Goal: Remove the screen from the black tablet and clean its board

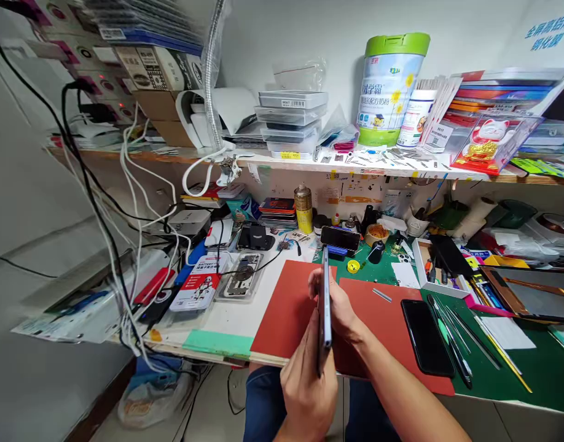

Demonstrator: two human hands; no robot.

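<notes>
A slim smartphone [327,301] stands on edge between my hands, its narrow side turned to the camera, so its screen and back hardly show. My left hand [307,383] grips its near end, fingers along the left face. Farther up, my right hand [340,307] is closed around it from the right, with fingertips showing past the left side. Below is a red work mat [286,307]. A small metal strip [382,295] lies on the mat to the right, and a black phone [427,336] lies face up near the mat's right edge.
Tweezers and thin tools [452,337] lie right of the black phone. A white tool tray [432,270] stands behind them. On the left are a clear case with phone parts [240,276], a battery box [196,285] and hanging white cables [125,245]. A loaded shelf [309,161] spans the back.
</notes>
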